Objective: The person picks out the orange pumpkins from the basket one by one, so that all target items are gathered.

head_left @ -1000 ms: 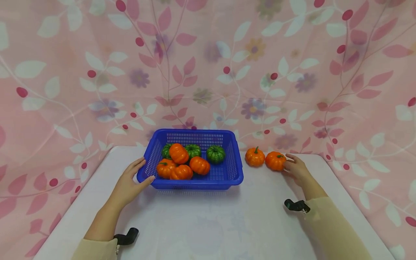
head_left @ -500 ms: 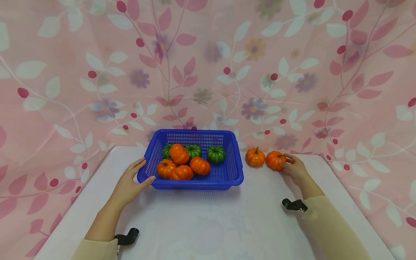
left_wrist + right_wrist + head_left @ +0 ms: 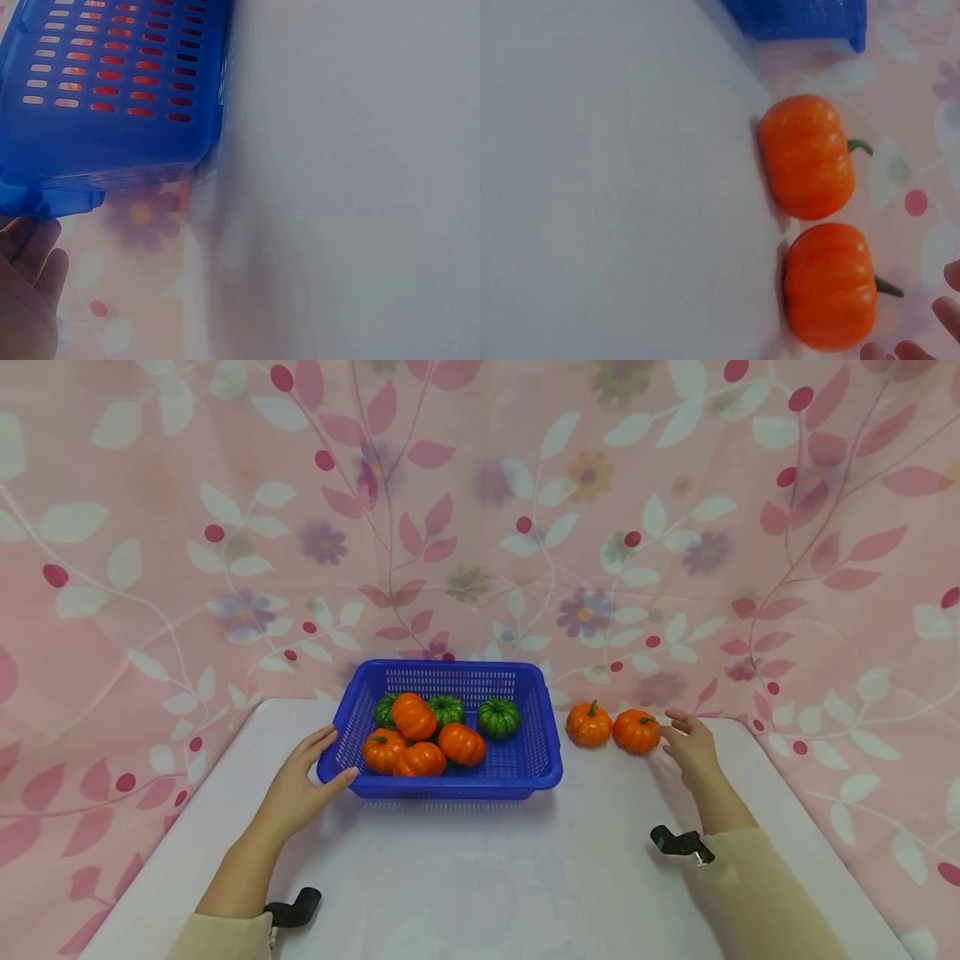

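Observation:
A blue plastic basket (image 3: 450,787) stands at the back of the table, with several orange pumpkins (image 3: 462,743) and 3 green pumpkins (image 3: 498,718) inside. At its left end is my left hand (image 3: 300,789), thumb and fingers spread, fingertips at the rim. In the left wrist view those fingers (image 3: 46,241) reach the rim's underside. Two more orange pumpkins, one nearer the basket (image 3: 588,724) and one farther right (image 3: 637,731), sit side by side on the table. My right hand (image 3: 692,750) is just right of the outer pumpkin, fingers loosely bent and holding nothing.
The table (image 3: 480,877) has a white cover. Behind it hangs a pink floral cloth (image 3: 480,527), close to the basket and the two loose pumpkins. A black device (image 3: 294,908) is strapped at the left wrist, another (image 3: 678,842) at the right.
My right hand moved onto the outer orange pumpkin half a second ago and has since drawn back to the right, off it. The left hand, basket and pumpkins stay in place.

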Demonstrator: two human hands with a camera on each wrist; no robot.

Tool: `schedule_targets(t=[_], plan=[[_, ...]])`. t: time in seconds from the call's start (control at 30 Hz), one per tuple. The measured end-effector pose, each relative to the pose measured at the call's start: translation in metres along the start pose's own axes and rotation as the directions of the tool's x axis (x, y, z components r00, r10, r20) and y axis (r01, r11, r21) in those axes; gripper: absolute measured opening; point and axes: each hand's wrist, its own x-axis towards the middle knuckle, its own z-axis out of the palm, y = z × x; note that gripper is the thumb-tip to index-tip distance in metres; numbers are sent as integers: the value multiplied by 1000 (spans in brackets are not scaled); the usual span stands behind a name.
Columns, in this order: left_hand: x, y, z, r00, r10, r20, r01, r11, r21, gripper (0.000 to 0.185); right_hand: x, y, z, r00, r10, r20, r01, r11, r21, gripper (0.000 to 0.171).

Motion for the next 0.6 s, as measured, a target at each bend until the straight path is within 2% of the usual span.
schedule_targets(t=[0.07, 0.23, 0.43, 0.6], plan=[[-1, 0, 0, 1000, 0, 0, 0, 1000, 2, 81, -10, -8, 4, 998, -43, -42, 42, 999, -34, 55], [-1, 0, 0, 1000, -1, 2, 1, 1000, 2, 82, -34, -27, 17, 989, -131, -67, 124, 988, -90, 49], [1, -2, 1, 1000, 5, -1, -5, 1000, -5, 82, -59, -47, 37, 979, -203, -37, 201, 978, -52, 45], [2, -4, 3, 1000, 4, -5, -4, 1000, -2, 82, -75, -57, 65, 954, -299, -5, 299, 954, -16, 38]])
